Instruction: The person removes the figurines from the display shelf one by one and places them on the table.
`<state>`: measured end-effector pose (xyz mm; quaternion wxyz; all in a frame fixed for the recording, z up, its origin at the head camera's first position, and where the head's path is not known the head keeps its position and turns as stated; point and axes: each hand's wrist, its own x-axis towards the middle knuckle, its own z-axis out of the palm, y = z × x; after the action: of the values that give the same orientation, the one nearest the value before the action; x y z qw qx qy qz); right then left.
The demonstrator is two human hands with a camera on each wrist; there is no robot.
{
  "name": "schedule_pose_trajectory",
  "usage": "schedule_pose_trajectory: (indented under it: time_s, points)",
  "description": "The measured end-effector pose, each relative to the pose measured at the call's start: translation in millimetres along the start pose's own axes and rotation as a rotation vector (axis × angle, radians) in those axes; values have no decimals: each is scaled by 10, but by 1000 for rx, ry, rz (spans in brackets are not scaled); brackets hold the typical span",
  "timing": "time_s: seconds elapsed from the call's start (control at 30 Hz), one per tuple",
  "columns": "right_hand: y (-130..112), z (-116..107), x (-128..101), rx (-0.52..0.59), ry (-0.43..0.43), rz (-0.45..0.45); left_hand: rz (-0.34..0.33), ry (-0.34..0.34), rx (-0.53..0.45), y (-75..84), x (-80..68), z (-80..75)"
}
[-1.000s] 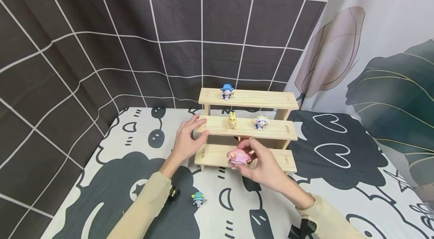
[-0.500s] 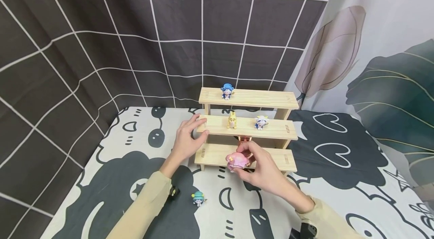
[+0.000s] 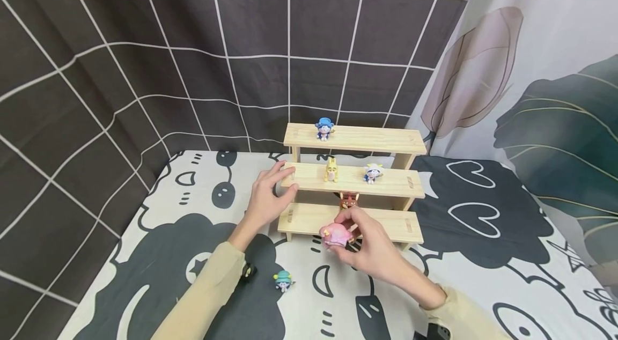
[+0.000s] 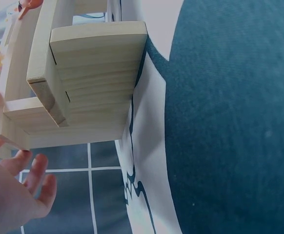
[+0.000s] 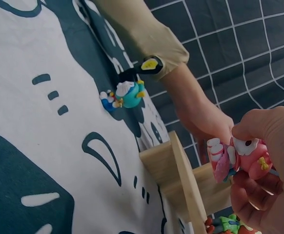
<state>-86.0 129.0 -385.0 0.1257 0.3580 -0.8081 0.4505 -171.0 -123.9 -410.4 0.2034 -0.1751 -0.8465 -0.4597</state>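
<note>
Lower now: pink figure (image 3: pixel 334 234) (face hidden) in right hand (image 3: pixel 369 246).

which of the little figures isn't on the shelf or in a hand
The teal figure: it stands alone on the cloth beside the left sleeve. The blue, yellow, white and red ones sit on the shelf; the pink one is in the right hand.

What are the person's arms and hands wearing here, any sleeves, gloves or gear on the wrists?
Both arms wear long beige sleeves reaching the wrists. The left hand and right hand are bare, with no gloves or rings to be seen. A small black device with a yellow mark sits at the left cuff; another black device shows under the right wrist.
</note>
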Motion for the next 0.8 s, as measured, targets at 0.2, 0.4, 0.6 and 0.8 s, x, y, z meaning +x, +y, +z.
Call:
schedule_pose_trajectory:
  time_s: [0.2,0.4,0.6,0.8]
  points:
    - [-28,52,-36,24,-9,2,2,-1,-1,3,3,-4]
    - [-42,97,-73,31,-18,8,3,-1,-8,3,2,-7]
    - [-62,144,-103,31,-19,7,6,0,-13,14,5,-13]
    - [-64,189,-140,46,-23,-2,-1,-4,-15,11,6,-9]
